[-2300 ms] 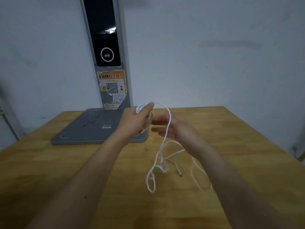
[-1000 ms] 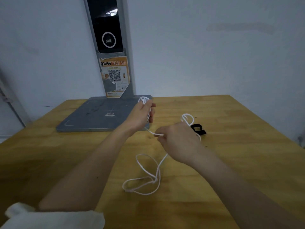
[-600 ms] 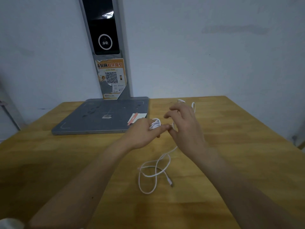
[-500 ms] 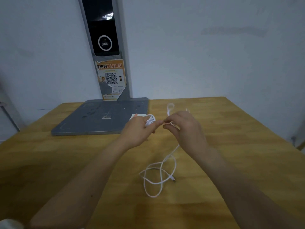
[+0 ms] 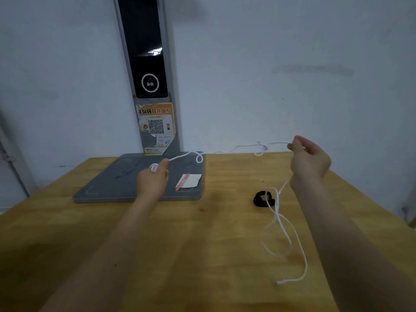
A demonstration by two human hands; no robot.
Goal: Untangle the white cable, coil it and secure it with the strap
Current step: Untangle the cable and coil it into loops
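edges of the wooden table (image 5: 202,244) show at the back, along the wall (image 5: 270,52), and on the right, where the top slants down toward the lower right corner of the view. bare wood lies open between the 2 forearms, from the near edge of the view up to the grey base plate (image 5: 126,183).

the plate sits flat at the back left of the table, against the wall, with a grey upright post (image 5: 148,64) rising from it. the post carries a dark panel and 1 orange notice with a printed code (image 5: 156,127). 1 small white card with a pink strip (image 5: 188,181) lies on the plate's right part.

2 hands are up and well apart. the left hand (image 5: 153,180) is above the plate, fingers curled round a small bundle of the white cable (image 5: 225,151). from there the cable runs rightward in the air, with 2 small loops along it, to the right hand (image 5: 308,163), which pinches it between thumb and fingertips. past the right hand the cable drops to the table and lies in loose curves on the right side, its free end near the right forearm.

1 black strap (image 5: 261,200) lies on the wood right of the plate, below the right hand; the hanging cable crosses over it.
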